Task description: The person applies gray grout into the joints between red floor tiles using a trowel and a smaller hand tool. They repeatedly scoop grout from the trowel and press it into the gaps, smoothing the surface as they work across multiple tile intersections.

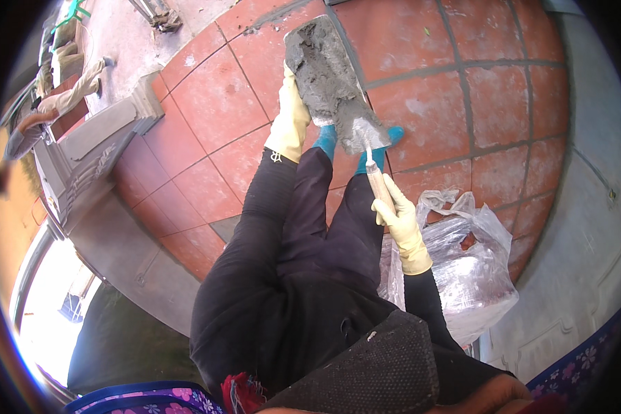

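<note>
My left hand (290,121) in a pale yellow rubber glove grips the left edge of a rectangular slab (334,34) coated with wet grey mortar (317,69). My right hand (397,221), also in a yellow glove, is closed on the wooden handle of a trowel (379,183). The trowel's blade lies against the mortar at the slab's lower end and is smeared grey. Beneath them are my legs in dark trousers and teal socks (393,136).
Red floor tiles (414,110) with grey joints surround me. A plastic-wrapped bundle (462,276) sits at my right, beside a grey ledge (593,207). A grey moulded column base (96,141) stands at left. Another person (76,96) is beyond it.
</note>
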A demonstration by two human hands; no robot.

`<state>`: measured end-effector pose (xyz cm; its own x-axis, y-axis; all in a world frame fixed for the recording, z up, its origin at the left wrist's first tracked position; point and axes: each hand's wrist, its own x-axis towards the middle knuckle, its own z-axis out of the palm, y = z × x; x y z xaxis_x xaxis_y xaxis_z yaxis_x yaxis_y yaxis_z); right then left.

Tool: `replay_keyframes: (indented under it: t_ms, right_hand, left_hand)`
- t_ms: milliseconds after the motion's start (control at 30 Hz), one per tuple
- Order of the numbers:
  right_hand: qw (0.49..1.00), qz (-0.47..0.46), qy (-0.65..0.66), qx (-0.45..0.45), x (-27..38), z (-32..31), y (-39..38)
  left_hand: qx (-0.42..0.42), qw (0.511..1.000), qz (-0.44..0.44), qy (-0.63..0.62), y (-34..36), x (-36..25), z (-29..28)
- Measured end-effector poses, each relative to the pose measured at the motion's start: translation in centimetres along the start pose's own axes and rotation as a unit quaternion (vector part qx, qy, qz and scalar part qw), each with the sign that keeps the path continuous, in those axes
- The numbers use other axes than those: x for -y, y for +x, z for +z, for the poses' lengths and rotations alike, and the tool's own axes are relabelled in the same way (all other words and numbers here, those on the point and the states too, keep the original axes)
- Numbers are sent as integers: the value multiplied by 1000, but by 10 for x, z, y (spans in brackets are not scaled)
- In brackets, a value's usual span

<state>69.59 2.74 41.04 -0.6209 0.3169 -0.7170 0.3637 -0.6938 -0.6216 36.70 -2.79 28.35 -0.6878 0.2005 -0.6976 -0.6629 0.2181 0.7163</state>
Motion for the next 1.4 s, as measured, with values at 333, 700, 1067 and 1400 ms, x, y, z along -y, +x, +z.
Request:
replay_keyframes:
  t_ms: [333, 700, 1067, 1400]
  right_hand:
    - [999, 36, -5, -5, -13, -7, -21]
    - [990, 97, 26, -101, -55, -35, -54]
    - [928, 132, 139, -320, -82, -68, -13]
    - [900, 73, 217, -371, -102, -94, 146]
  left_hand:
    - [-9, 993, -44, -113, -17, -22, 11]
    - [-8, 989, 113, -92, 9, -40, -16]
    - [19, 844, 348, 408, -26, -29, -26]
    - [175, 851, 292, 400, -41, 51, 6]
